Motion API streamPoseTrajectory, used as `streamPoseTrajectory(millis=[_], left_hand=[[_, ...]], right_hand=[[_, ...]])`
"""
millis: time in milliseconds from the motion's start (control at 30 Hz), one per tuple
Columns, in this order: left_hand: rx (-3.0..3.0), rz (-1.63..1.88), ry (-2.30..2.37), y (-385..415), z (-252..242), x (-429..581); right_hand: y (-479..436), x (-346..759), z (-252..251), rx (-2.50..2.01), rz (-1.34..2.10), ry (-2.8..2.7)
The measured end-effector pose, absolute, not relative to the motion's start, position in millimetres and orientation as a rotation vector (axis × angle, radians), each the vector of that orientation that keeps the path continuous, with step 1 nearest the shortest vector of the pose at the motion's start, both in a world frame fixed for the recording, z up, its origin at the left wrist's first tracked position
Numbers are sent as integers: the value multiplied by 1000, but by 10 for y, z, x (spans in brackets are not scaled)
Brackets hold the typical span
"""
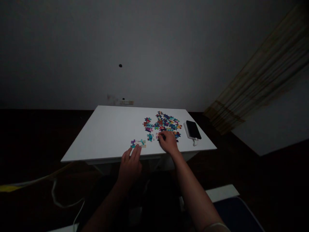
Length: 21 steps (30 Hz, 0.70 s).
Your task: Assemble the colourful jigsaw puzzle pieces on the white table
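Head view: the left hand (130, 168) lies wide, fingers spread, its fingertips (137, 149) touching the near edge of a small joined patch of multicoloured cardboard jigsaw pieces (138, 143). The right hand (167, 142) is narrow, fingers curled down onto a pale loose jigsaw piece (157, 136) at the front of a scattered heap of teal, red and navy jigsaw pieces (162, 123); whether it grips that piece cannot be told, as the fingers hide it. A lone teal jigsaw piece (150, 137) lies between the patch and the heap, all on a white rectangular tabletop (103, 135). A black flat phone (193, 129) sits on a white power bank (187, 130) just beside the heap. For handling this small cardboard, light fingertip pressure seems best: one hand steadying the patch, the other lifting a piece by its edges so the neighbours stay put
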<state>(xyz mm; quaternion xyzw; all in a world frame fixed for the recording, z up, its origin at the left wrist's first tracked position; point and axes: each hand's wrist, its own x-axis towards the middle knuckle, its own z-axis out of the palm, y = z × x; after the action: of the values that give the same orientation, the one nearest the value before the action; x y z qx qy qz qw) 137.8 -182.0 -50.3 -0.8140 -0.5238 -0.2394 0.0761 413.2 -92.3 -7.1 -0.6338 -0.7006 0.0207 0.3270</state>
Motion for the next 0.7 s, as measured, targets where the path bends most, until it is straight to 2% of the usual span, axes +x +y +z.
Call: streamPoseTrajectory(millis=[567, 700], left_hand=[[-2343, -726, -1553, -1767, -619, 1402], [-2342, -743, -1572, -1759, -627, 1404]], right_hand=[[-961, 4071, -45, -1598, 67, -1920], [-967, 4231, 42, -1731, -146, -1611]])
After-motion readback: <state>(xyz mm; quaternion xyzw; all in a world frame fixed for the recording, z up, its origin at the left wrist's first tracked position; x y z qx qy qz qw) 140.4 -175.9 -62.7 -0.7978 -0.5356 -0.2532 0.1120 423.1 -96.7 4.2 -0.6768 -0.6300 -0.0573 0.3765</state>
